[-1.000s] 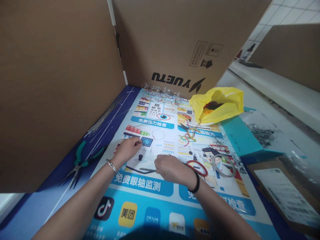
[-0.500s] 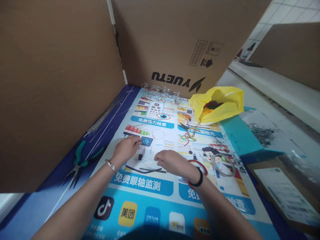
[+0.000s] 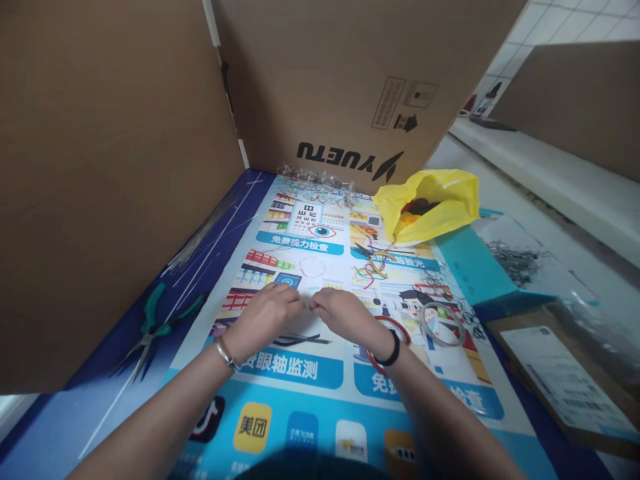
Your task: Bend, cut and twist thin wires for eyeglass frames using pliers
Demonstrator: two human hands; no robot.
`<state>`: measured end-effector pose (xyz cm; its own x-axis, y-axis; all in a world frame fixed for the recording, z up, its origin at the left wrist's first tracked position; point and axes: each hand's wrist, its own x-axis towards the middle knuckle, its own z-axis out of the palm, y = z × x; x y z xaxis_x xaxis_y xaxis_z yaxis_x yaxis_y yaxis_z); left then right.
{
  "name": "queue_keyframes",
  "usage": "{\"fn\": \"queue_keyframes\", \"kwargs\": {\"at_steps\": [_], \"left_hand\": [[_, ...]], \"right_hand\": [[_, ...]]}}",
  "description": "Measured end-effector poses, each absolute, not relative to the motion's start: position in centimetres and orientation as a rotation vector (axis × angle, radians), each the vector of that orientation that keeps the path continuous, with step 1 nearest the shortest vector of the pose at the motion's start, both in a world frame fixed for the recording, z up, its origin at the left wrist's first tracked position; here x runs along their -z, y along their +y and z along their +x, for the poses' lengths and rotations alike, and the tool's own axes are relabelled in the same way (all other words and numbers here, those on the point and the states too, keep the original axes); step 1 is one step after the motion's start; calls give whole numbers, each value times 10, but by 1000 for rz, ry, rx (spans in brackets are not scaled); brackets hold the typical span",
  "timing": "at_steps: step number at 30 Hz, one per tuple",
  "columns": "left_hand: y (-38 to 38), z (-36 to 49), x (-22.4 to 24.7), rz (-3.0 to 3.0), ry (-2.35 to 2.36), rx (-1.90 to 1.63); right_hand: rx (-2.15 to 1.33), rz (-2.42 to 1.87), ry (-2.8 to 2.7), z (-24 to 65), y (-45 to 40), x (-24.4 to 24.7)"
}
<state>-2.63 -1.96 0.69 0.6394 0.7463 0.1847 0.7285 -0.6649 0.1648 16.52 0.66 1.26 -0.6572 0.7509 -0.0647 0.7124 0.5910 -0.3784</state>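
Note:
Above the middle of the printed poster, my left hand (image 3: 274, 312) and my right hand (image 3: 345, 319) come almost together, fingertips a small gap apart. The fingers of both are closed in a pinch. Whatever they pinch is too small or too hidden to make out. Just beyond them a thin pale loop (image 3: 313, 267) lies on the poster. Dark thin strips (image 3: 303, 339) lie below my hands. By my right wrist are a red ring (image 3: 393, 337), partly covered by the wrist, and a grey ring (image 3: 442, 325) like a tape roll.
Green-handled pliers (image 3: 150, 328) lie open at the left, near a bundle of thin wires (image 3: 193, 243). Coloured cords (image 3: 373, 265) and a yellow bag (image 3: 433, 207) are farther back. Cardboard walls (image 3: 350, 80) stand behind and left. A cardboard parcel (image 3: 565, 380) lies at the right.
My left hand has moved right and turned, so its fingertips are now close to those of my right hand. My right hand has shifted only a little. The view has shifted slightly.

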Motion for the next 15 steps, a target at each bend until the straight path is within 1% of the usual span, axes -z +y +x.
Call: {"fn": "queue_keyframes", "kwargs": {"at_steps": [7, 15], "left_hand": [[-25, -19, -8, 2837, 1275, -346], [-27, -14, -5, 2846, 1307, -355]], "right_hand": [[-364, -1338, -2821, 158, -4, -18], [-298, -1370, -2829, 155, -5, -17]]}}
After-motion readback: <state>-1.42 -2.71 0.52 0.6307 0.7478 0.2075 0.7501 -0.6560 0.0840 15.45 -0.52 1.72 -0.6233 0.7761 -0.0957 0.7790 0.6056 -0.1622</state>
